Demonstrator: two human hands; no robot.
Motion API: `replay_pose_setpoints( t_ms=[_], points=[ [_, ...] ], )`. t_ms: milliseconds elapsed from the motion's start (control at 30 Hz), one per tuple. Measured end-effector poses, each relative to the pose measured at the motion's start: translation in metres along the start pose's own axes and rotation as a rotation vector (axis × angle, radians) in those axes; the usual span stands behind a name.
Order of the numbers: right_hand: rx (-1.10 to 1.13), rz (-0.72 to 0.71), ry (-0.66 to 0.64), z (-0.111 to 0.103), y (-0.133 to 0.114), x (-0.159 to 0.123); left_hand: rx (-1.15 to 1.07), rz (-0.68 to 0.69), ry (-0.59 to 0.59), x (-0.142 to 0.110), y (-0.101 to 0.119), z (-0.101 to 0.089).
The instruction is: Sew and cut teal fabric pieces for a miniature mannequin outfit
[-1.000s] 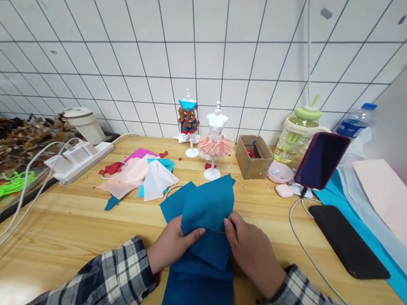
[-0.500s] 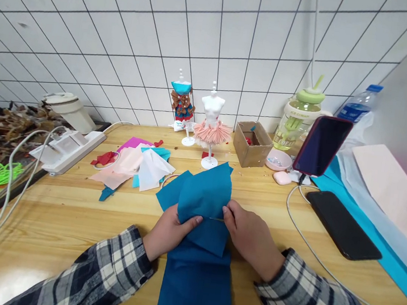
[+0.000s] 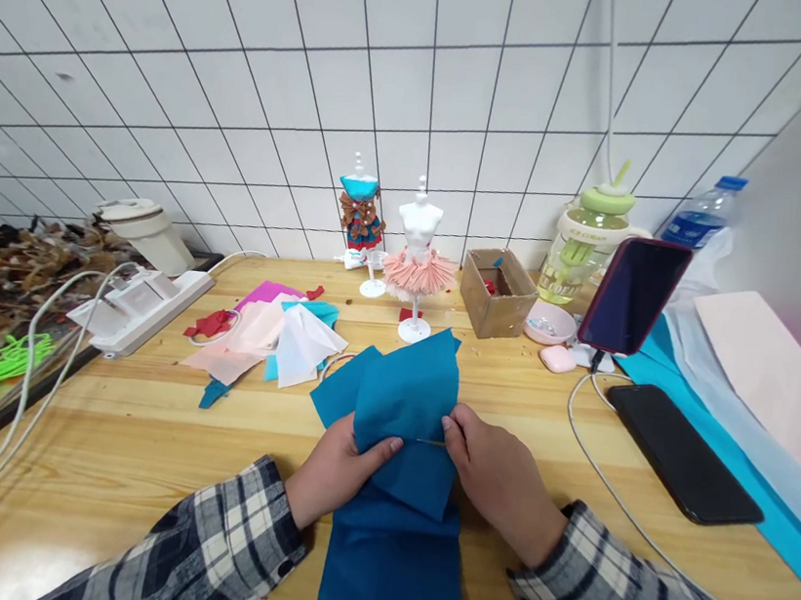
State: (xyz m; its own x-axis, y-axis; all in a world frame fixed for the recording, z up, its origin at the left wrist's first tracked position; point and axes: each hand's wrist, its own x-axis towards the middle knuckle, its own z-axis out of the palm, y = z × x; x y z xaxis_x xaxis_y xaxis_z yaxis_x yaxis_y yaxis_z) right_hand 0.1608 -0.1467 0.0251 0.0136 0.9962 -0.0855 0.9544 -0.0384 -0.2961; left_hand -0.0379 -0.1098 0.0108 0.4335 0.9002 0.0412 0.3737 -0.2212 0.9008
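Observation:
Dark blue cloth [image 3: 410,390] is gathered in folds in front of me, its lower part [image 3: 393,580] spread toward the table's near edge. My left hand [image 3: 338,464] is closed on the cloth's left side, the thumb lying on top and the other fingers hidden beneath. On the right side my right hand [image 3: 497,465] is closed in a pinch. A thin, needle-like metal piece [image 3: 430,442] juts left from its fingertips across the cloth; its exact kind is hard to make out. Just beyond the cloth stands a white mini dress form [image 3: 421,224] with a pink ruffled skirt [image 3: 419,271].
A second, dressed form [image 3: 360,211] stands behind. Cloth scraps [image 3: 249,329] and a power strip [image 3: 140,310] lie left. To the right are a cardboard box [image 3: 497,293], pink dish [image 3: 549,324], drink bottle [image 3: 589,246], propped phone [image 3: 633,296], black phone [image 3: 682,455], and cable [image 3: 591,473].
The view has tilted slightly, so everything sits a little lower. The thin metal piece at my right fingertips shows more plainly. Both hands keep nearly the same hold on the cloth.

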Motion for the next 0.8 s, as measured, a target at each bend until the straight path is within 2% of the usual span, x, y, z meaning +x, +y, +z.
replay_pose_setpoints(
  t_ms=[800],
  points=[
    [0.004,0.003,-0.017,-0.0026,0.0005,-0.0003,0.036,0.021,-0.003,0.0002,0.0008,0.0012]
  ],
)
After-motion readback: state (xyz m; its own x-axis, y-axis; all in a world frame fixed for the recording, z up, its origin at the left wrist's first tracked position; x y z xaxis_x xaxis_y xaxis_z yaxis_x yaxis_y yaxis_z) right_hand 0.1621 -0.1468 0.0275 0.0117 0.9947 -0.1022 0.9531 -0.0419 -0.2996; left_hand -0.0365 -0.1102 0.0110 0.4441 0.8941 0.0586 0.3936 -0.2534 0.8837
